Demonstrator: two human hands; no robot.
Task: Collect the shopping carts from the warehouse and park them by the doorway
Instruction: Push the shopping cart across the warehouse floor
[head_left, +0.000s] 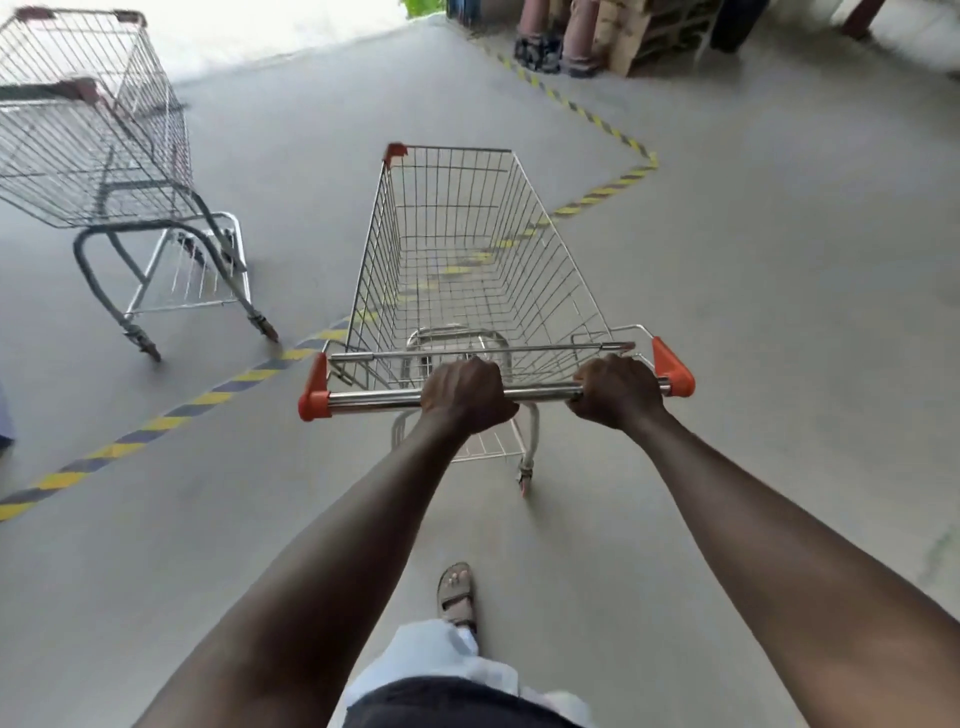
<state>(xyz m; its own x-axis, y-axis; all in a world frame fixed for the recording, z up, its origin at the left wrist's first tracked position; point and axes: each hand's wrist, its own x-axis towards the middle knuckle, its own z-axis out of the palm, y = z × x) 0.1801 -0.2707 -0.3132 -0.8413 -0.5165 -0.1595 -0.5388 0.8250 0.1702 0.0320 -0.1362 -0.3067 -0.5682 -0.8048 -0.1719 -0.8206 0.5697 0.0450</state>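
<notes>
An empty wire shopping cart (540, 249) with orange corner caps stands right in front of me on the grey floor. My left hand (465, 395) grips the middle of its chrome handle bar (374, 400). My right hand (618, 389) grips the same bar near its right orange end. At the upper left a second empty cart (93, 130) stands by itself, with what looks like another cart nested behind it. The bright doorway (291, 26) opens at the top, beyond that cart.
Yellow-and-black striped tape (171, 415) runs diagonally across the floor under my cart and zigzags toward the top right. Posts, a wooden pallet and dark objects (623, 41) stand at the top right. My sandalled foot (457, 592) steps forward below the handle.
</notes>
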